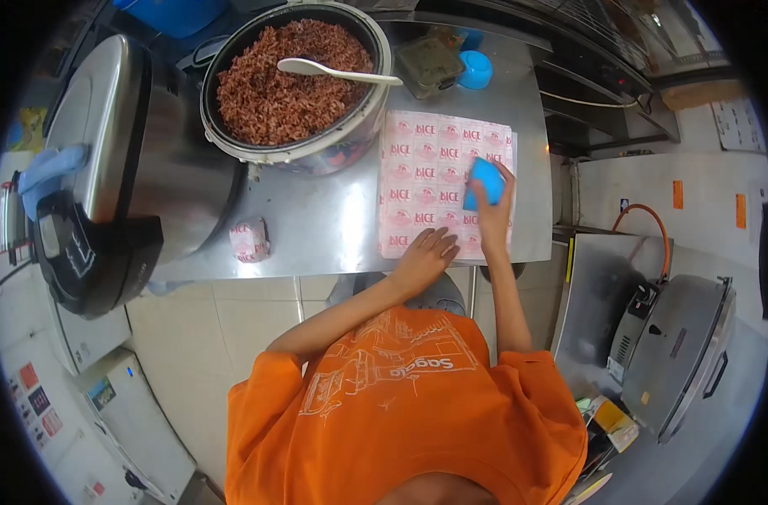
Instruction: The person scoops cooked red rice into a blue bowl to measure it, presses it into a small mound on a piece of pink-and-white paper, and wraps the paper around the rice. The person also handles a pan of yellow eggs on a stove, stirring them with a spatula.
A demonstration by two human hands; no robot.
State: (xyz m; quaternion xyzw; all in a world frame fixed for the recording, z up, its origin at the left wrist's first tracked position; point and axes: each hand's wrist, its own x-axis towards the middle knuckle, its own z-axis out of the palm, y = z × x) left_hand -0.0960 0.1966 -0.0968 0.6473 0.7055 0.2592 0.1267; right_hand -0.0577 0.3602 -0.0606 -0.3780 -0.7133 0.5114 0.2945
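Observation:
My right hand (498,205) grips a small blue cup (485,182), tilted over the right side of the printed rice-wrapping paper (401,197). What the cup holds, if anything, is hidden from me. My left hand (425,259) rests its spread fingertips on the paper's near edge and grasps nothing. Beyond the sheet's left corner stands an open pot of reddish-brown cooked rice (264,95). A white rice paddle (333,72) lies across the rice and the pot's rim. One paper-wrapped bundle (250,241) sits near the front edge of the steel table (308,221).
A large steel cooker (169,139) with a black front stands at the left, a blue cloth on its handle. At the back are a lidded clear container (429,66) and a blue bowl (475,69). A grey hinged appliance (668,360) occupies the right-hand counter.

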